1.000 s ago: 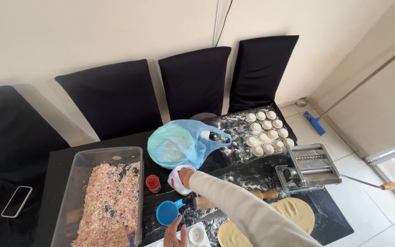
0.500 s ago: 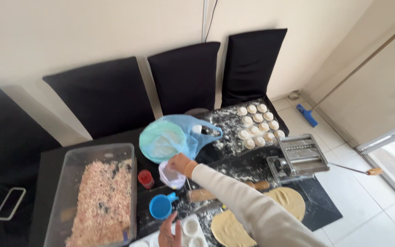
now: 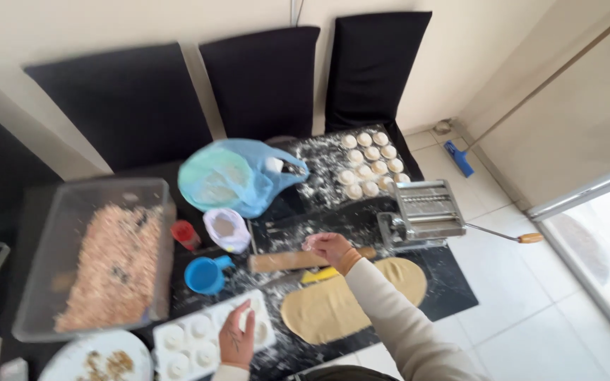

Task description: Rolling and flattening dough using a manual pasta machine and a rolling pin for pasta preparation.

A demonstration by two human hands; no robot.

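Note:
My right hand (image 3: 327, 248) hovers over the wooden rolling pin (image 3: 284, 262) with its fingers pinched together; what it holds is too blurred to tell. My left hand (image 3: 238, 337) rests flat on a white mould tray (image 3: 185, 346) with round cavities at the table's near edge. A flat sheet of rolled dough (image 3: 337, 305) lies just right of the mould. A small clear bag of flour (image 3: 226, 229) sits behind the rolling pin.
A clear tub of minced filling (image 3: 111, 264) stands at the left. A blue cup (image 3: 205, 274), a red cup (image 3: 185, 233), a blue plastic bag (image 3: 234, 176), several dough rounds (image 3: 370, 164) and a metal pasta machine (image 3: 425, 212) crowd the floured black table. Three black chairs (image 3: 262, 77) stand behind.
My right hand has drawn back from the small flour bag toward me and now hangs above the rolling pin. The camera has tilted down and nearer to the table.

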